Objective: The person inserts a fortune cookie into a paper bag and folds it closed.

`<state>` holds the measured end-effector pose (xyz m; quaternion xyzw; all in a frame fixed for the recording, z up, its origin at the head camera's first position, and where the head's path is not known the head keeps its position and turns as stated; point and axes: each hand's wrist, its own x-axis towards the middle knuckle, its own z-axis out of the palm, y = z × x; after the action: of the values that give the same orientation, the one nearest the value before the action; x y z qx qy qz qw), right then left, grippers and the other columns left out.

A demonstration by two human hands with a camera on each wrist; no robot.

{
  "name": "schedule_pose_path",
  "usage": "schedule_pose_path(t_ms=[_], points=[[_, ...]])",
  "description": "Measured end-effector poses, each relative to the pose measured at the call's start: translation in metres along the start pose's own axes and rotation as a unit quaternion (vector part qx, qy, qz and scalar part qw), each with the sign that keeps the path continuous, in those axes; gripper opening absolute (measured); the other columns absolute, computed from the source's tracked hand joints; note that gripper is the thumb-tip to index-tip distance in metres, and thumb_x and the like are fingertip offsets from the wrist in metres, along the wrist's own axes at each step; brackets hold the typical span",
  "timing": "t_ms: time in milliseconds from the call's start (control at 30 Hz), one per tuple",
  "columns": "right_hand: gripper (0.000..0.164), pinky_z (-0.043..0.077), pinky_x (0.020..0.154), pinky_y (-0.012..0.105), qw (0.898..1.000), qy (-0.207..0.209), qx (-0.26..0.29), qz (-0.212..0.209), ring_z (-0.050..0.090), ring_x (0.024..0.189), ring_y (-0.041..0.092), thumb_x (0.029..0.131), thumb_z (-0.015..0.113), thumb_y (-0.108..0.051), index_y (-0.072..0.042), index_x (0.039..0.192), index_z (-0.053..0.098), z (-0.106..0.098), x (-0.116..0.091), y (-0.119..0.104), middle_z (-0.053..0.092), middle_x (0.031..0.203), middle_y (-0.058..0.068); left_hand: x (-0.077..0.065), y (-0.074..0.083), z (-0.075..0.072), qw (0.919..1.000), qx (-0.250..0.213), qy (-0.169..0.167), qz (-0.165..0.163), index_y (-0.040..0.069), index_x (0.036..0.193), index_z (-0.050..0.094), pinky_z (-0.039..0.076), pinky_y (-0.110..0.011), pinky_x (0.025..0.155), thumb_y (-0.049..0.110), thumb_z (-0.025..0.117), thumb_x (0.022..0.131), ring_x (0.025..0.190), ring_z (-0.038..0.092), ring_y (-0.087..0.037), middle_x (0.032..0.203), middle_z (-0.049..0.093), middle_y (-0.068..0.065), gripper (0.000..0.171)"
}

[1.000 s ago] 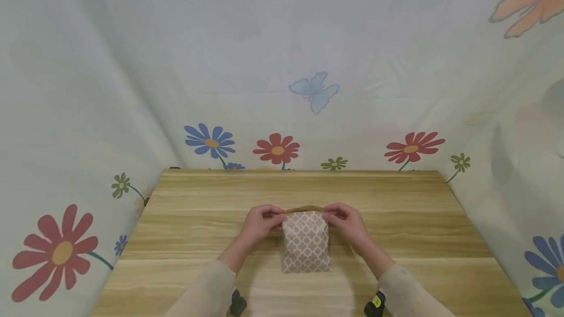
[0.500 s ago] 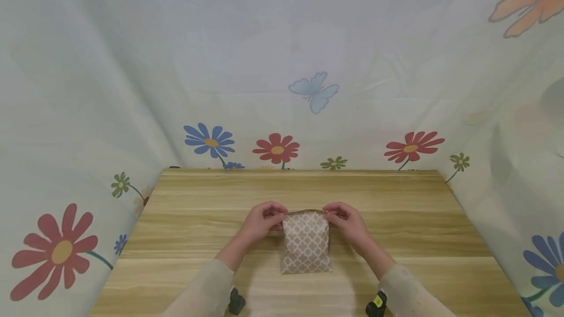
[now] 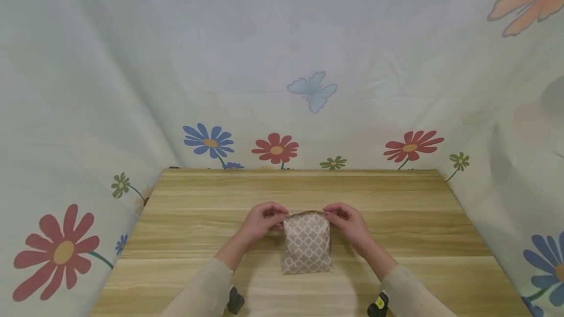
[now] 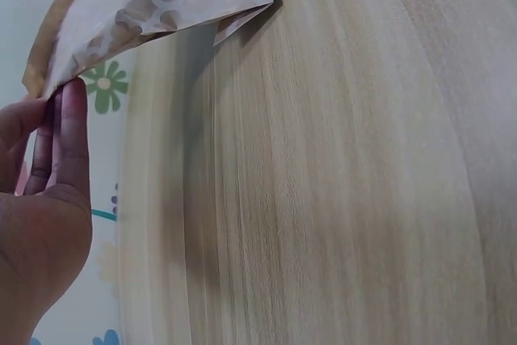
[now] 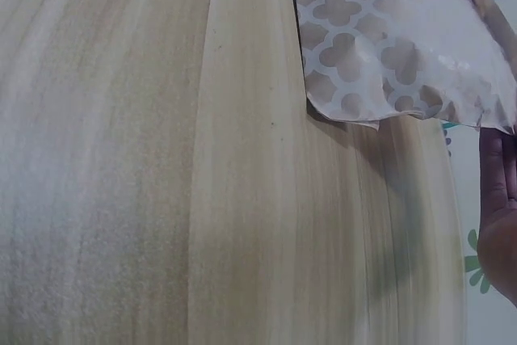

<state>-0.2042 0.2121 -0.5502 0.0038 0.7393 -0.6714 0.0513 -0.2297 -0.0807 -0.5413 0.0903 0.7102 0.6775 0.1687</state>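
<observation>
A paper bag (image 3: pixel 307 243) with a white quatrefoil pattern on beige stands upright on the wooden table, its bottom edge toward the person. At its top left corner my left hand (image 3: pixel 260 221) pinches the rim between thumb and fingers. My right hand (image 3: pixel 352 225) holds the top right corner in the same way. Between the hands the top edge looks dark and dips slightly in the middle. A plain brown strip (image 4: pixel 50 42) runs along the bag's top in the left wrist view. In the right wrist view the bag's patterned face (image 5: pixel 347 46) bulges and creases near the rim.
The wood-grain table (image 3: pixel 198 194) reaches back to a white cloth (image 3: pixel 238 62) printed with flowers and butterflies, which also hangs on both sides. Black wrist devices (image 3: pixel 235 301) show beside both sleeves (image 3: pixel 204 285).
The brown strip that arched above the bag's top has come down, leaving a thin dark edge that dips in the middle. Both hands keep their hold at the corners, nearly in place.
</observation>
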Motion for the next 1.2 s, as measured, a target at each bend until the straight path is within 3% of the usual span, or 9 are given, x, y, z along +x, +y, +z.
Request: schedule_pose_path(t_ms=[333,533,800,1000,1100,1200], points=[[0.022,0.06,0.092,0.031,1.0,0.003,0.004,0.01,0.065,0.102,0.016,0.102,0.069,-0.003,0.006,0.122,0.071,0.0,-0.004,-0.005,0.069,0.115,0.015,0.003,-0.005,0.005,0.9998,-0.013,0.015,-0.007,-0.004,0.11,0.076,0.064,-0.052,0.088,0.014,0.074,0.102,0.084,0.074,-0.021,0.104,0.077,-0.012,0.02],[0.024,0.061,0.09,0.03,1.0,-0.001,0.017,0.005,0.066,0.099,0.015,0.101,0.07,-0.001,0.009,0.122,0.069,-0.001,-0.004,-0.001,0.069,0.111,0.014,0.003,-0.003,0.009,0.9994,-0.011,0.027,-0.02,-0.004,0.11,0.074,0.065,-0.05,0.085,0.01,0.081,0.096,0.081,0.073,-0.021,0.095,0.076,-0.01,0.021],[0.026,0.062,0.09,0.031,0.999,-0.021,0.031,0.002,0.068,0.099,0.014,0.104,0.065,-0.003,0.011,0.126,0.067,-0.006,-0.004,0.002,0.07,0.112,0.012,0.003,-0.001,0.008,0.9996,0.012,0.013,-0.024,-0.003,0.114,0.079,0.066,-0.045,0.083,0.011,0.079,0.097,0.082,0.075,-0.018,0.104,0.079,-0.012,0.022],[0.035,0.059,0.101,0.048,0.999,-0.033,-0.005,0.01,0.071,0.106,0.018,0.112,0.056,-0.02,0.007,0.13,0.069,-0.014,0.0,-0.006,0.073,0.123,0.018,0.002,0.002,0.009,0.9993,0.018,0.011,-0.03,0.0,0.114,0.08,0.065,-0.048,0.086,0.012,0.079,0.098,0.082,0.075,-0.018,0.106,0.079,-0.012,0.021],[0.04,0.057,0.104,0.053,0.998,-0.058,-0.038,0.005,0.07,0.112,0.02,0.112,0.059,-0.028,0.006,0.131,0.07,-0.017,0.006,-0.012,0.071,0.129,0.023,0.001,0.004,0.009,0.9993,0.018,0.012,-0.032,-0.001,0.115,0.079,0.064,-0.05,0.088,0.012,0.079,0.098,0.083,0.075,-0.018,0.108,0.079,-0.013,0.021],[0.04,0.057,0.104,0.051,0.993,-0.089,-0.08,0.003,0.069,0.116,0.021,0.108,0.065,-0.032,0.001,0.129,0.073,-0.019,0.013,-0.019,0.072,0.132,0.02,0.0,0.006,0.011,0.9991,0.02,0.012,-0.035,0.0,0.115,0.079,0.064,-0.049,0.088,0.012,0.079,0.098,0.084,0.075,-0.018,0.109,0.079,-0.013,0.021]])
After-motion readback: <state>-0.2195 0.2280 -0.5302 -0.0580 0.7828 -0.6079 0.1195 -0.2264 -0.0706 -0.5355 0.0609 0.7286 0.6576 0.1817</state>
